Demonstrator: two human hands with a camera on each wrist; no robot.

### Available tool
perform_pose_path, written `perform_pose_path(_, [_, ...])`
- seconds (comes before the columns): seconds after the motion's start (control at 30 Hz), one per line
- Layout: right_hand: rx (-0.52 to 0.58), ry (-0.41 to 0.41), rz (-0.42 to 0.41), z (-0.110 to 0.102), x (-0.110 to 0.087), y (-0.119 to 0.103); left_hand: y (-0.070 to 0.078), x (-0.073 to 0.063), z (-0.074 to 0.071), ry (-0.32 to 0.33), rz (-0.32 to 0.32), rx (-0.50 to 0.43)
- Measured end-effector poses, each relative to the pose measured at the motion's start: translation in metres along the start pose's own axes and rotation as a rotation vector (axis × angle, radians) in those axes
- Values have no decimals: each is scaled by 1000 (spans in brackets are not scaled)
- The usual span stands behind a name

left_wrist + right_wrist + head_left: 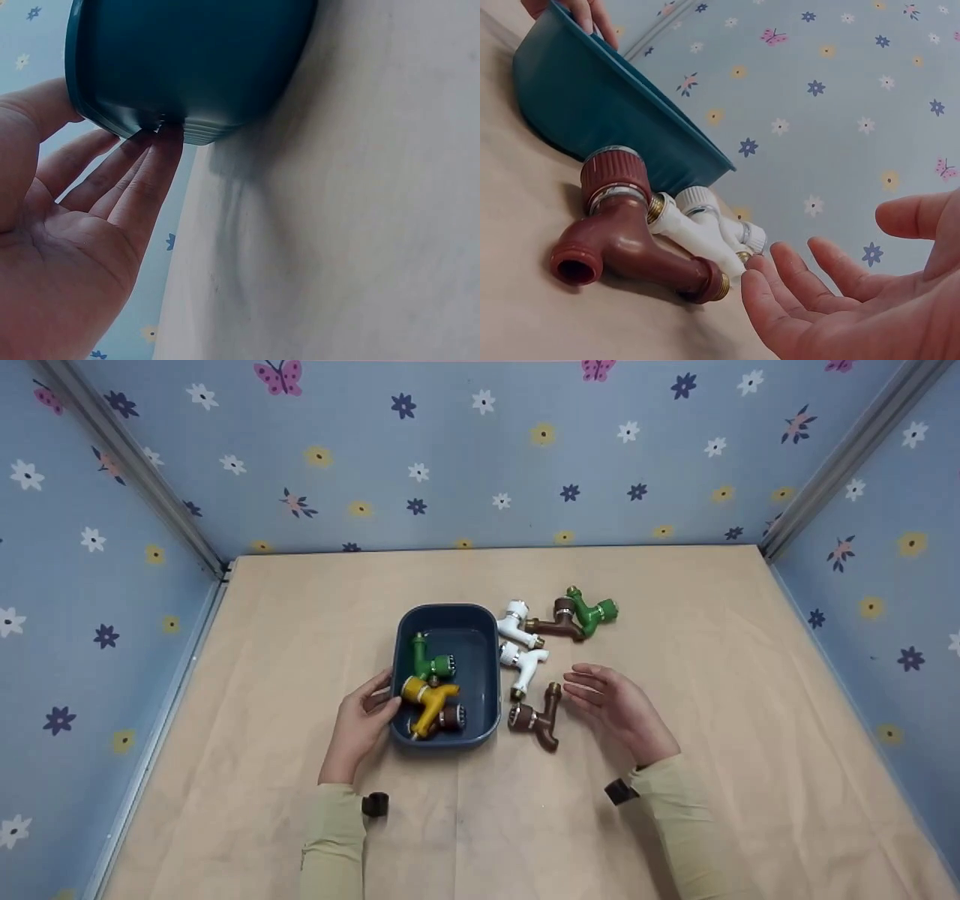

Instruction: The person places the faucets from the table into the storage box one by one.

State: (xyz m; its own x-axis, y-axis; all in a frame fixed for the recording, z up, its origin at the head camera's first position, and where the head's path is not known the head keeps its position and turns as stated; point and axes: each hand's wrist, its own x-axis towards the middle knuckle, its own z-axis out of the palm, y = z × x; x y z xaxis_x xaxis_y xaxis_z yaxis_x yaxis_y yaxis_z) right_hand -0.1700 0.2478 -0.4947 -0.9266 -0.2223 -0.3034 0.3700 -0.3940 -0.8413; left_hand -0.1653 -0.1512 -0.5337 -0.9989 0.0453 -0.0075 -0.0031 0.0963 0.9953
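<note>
My left hand [364,727] grips the left wall of a dark blue plastic basin [480,675], thumb at the rim and fingers against the outside. Inside the basin lie a green faucet [431,666], a yellow faucet [429,706] and a brown faucet [451,718] partly hidden under the yellow one. My right hand [619,712] is held palm up with fingers loosely extended, holding nothing. Just left of its fingertips a brown faucet [626,240] with a brass threaded end lies on the table. A white faucet [529,666] lies behind that one, against the basin's right side.
Farther back on the table [315,622] are another white faucet [514,624], a brown faucet [561,622] and a green faucet [594,613], close together. Flower-patterned blue panels [480,450] enclose the back and both sides.
</note>
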Motion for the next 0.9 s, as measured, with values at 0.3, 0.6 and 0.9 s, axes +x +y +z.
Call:
perform_pose_path(0.3, [-22, 25, 43, -6, 5, 6, 1, -1, -1, 0, -3, 18])
perform_pose_path(0.6, [-13, 65, 74, -5, 10, 6, 2, -1, -2, -15, -18, 16])
perform_pose_path(0.9, [-87, 80, 51, -5, 14, 8, 3, 0, -2, -36, -57, -17])
